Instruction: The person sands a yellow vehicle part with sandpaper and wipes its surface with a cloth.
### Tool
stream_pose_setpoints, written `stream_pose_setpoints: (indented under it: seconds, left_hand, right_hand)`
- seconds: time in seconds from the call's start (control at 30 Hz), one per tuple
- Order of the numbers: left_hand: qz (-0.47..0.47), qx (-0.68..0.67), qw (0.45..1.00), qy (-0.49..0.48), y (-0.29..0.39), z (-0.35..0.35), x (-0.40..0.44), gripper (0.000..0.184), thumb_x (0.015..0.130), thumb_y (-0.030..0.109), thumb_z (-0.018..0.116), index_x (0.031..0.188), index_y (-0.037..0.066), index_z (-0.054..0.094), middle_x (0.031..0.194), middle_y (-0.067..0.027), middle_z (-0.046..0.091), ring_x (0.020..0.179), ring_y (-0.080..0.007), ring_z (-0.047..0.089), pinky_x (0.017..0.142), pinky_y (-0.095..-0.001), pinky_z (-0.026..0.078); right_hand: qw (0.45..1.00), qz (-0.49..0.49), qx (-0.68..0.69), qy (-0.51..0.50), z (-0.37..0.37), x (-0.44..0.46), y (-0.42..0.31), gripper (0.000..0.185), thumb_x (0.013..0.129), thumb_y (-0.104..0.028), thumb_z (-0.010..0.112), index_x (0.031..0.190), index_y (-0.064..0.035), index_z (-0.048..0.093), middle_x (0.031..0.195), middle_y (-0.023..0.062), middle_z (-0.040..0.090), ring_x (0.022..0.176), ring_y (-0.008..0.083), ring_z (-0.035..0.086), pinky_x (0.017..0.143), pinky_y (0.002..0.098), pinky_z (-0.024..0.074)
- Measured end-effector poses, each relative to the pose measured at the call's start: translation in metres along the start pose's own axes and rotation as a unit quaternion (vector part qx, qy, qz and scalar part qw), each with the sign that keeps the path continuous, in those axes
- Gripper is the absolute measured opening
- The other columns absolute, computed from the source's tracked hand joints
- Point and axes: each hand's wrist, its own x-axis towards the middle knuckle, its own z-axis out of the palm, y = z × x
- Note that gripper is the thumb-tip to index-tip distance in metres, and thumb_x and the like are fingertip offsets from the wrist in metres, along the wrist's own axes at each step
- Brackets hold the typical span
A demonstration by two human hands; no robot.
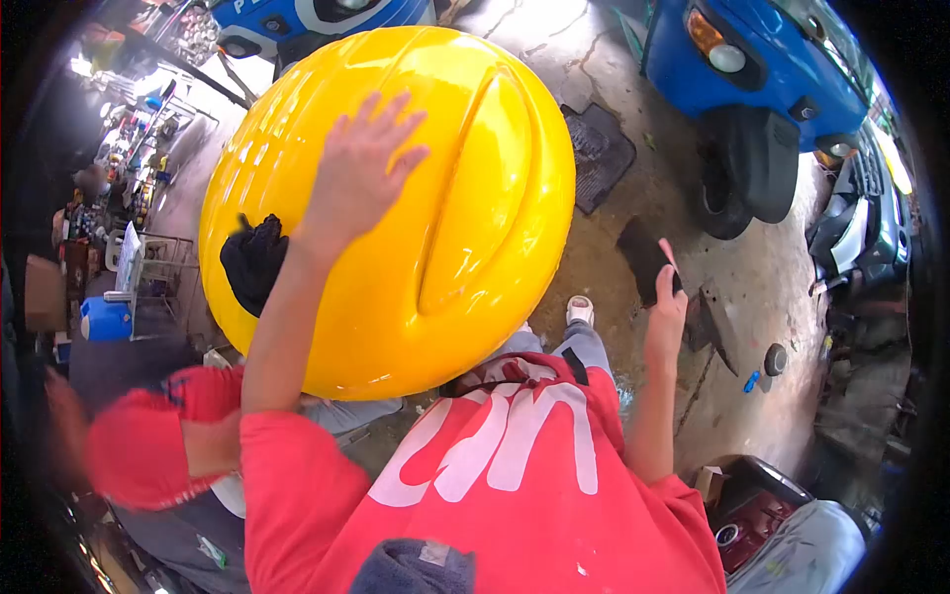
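Observation:
My left hand (371, 163) lies over the glossy yellow moulded panel (396, 327), its fingers spread and nothing in them. Off to the right of the panel, my right hand (668, 307) pinches a dark sheet (645, 259) with a pink edge or underside. The sheet's exact kind is unclear. Left of my left forearm, a bunched black glove or cloth (254, 262) rests against the panel; I cannot tell whether a hand is inside it.
A person in a red cap (139, 445) is close on my left. Blue vehicles (757, 74) stand ahead, one with a black wheel guard (762, 158). A black mat (599, 153) and a round dark object (776, 358) lie on the concrete floor. Cluttered shelves (129, 158) line the left.

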Motion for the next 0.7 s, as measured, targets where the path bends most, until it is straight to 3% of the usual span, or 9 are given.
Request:
stream_pose_setpoints:
  seconds: [0.03, 0.07, 0.13, 0.2, 0.27, 0.33, 0.43, 0.57, 0.7]
  left_hand:
    - [-0.028, -0.008, 0.999, 0.045, -0.003, -0.008, 0.009, 0.043, 0.101, 0.029, 0.06, 0.141, 0.012, 0.06, 0.152, -0.0137, 0.051, 0.145, -0.0378, 0.041, 0.119, -0.0513, 0.03]
    - [-0.056, -0.016, 0.994, 0.089, -0.004, -0.014, 0.014, 0.042, 0.102, 0.03, 0.06, 0.138, 0.01, 0.061, 0.15, -0.0148, 0.053, 0.144, -0.0387, 0.042, 0.119, -0.0494, 0.032]
    - [-0.093, -0.086, 0.986, 0.107, 0.001, -0.018, 0.014, 0.042, 0.101, 0.031, 0.061, 0.137, 0.009, 0.062, 0.148, -0.0156, 0.054, 0.143, -0.0392, 0.043, 0.119, -0.0478, 0.032]
    - [-0.126, -0.156, 0.972, 0.123, 0.014, -0.014, 0.01, 0.042, 0.101, 0.032, 0.062, 0.136, 0.008, 0.063, 0.147, -0.0164, 0.056, 0.142, -0.0396, 0.044, 0.119, -0.0461, 0.033]
    - [-0.16, -0.15, 0.975, 0.041, 0.041, 0.001, -0.007, 0.044, 0.1, 0.03, 0.062, 0.137, 0.007, 0.062, 0.148, -0.0167, 0.054, 0.143, -0.0407, 0.042, 0.119, -0.0481, 0.032]
    - [-0.193, -0.055, 0.979, -0.028, 0.079, 0.011, -0.024, 0.046, 0.1, 0.029, 0.062, 0.14, 0.008, 0.059, 0.151, -0.0152, 0.051, 0.145, -0.0413, 0.038, 0.119, -0.0508, 0.029]
    - [-0.245, -0.069, 0.967, 0.011, 0.108, 0.028, -0.044, 0.047, 0.101, 0.027, 0.059, 0.144, 0.01, 0.057, 0.154, -0.0127, 0.049, 0.146, -0.0418, 0.036, 0.12, -0.0526, 0.026]
    - [-0.305, -0.05, 0.95, 0.043, 0.128, 0.04, -0.049, 0.047, 0.101, 0.024, 0.057, 0.146, 0.01, 0.055, 0.155, -0.0108, 0.048, 0.146, -0.0417, 0.036, 0.121, -0.0524, 0.026]
    - [-0.329, -0.071, 0.938, 0.082, 0.133, 0.04, -0.045, 0.043, 0.099, 0.017, 0.058, 0.141, 0.008, 0.06, 0.152, -0.0108, 0.051, 0.147, -0.0413, 0.034, 0.121, -0.0512, 0.024]
  right_hand:
    - [0.994, -0.101, -0.043, 0.001, 0.01, 0.005, -0.005, 0.05, 0.11, -0.035, 0.045, 0.146, -0.0016, 0.052, 0.14, 0.009, 0.061, 0.124, 0.0191, 0.058, 0.107, 0.0318, 0.0432]
    - [0.993, -0.105, -0.045, -0.003, 0.021, 0.009, -0.014, 0.05, 0.11, -0.035, 0.045, 0.146, -0.0016, 0.052, 0.14, 0.009, 0.061, 0.124, 0.0191, 0.058, 0.107, 0.0318, 0.0432]
    - [0.978, -0.182, -0.088, -0.041, 0.053, 0.015, -0.044, 0.043, 0.104, -0.011, 0.048, 0.145, 0.0019, 0.051, 0.148, 0.0157, 0.055, 0.141, 0.0252, 0.047, 0.119, 0.0345, 0.0305]
    - [0.945, -0.266, -0.177, -0.065, 0.094, 0.024, -0.061, 0.048, 0.097, -0.004, 0.052, 0.145, 0.0013, 0.05, 0.149, 0.0171, 0.054, 0.142, 0.0279, 0.047, 0.118, 0.0414, 0.0324]
    - [0.838, -0.393, -0.368, -0.088, 0.133, 0.029, -0.073, 0.055, 0.09, -0.006, 0.058, 0.144, 0.0, 0.049, 0.149, 0.016, 0.052, 0.142, 0.0294, 0.046, 0.117, 0.0512, 0.0323]
    - [0.789, -0.424, -0.429, -0.115, 0.166, 0.014, -0.059, 0.064, 0.084, -0.019, 0.065, 0.144, -0.0023, 0.05, 0.153, 0.0134, 0.048, 0.144, 0.0277, 0.043, 0.116, 0.0609, 0.0266]
    - [0.779, -0.434, -0.423, -0.163, 0.168, 0.008, -0.048, 0.058, 0.091, -0.026, 0.063, 0.143, -0.0017, 0.051, 0.154, 0.0129, 0.048, 0.144, 0.0273, 0.043, 0.113, 0.0685, 0.0238]
    - [0.773, -0.426, -0.445, -0.151, 0.207, 0.11, -0.056, 0.052, 0.102, -0.032, 0.051, 0.142, 0.0003, 0.051, 0.152, 0.0135, 0.049, 0.142, 0.028, 0.045, 0.112, 0.0696, 0.0215]
    - [0.755, -0.419, -0.457, -0.212, 0.196, 0.102, -0.058, 0.056, 0.096, -0.033, 0.058, 0.144, -0.0047, 0.052, 0.153, 0.01, 0.05, 0.144, 0.0242, 0.044, 0.117, 0.0661, 0.0111]
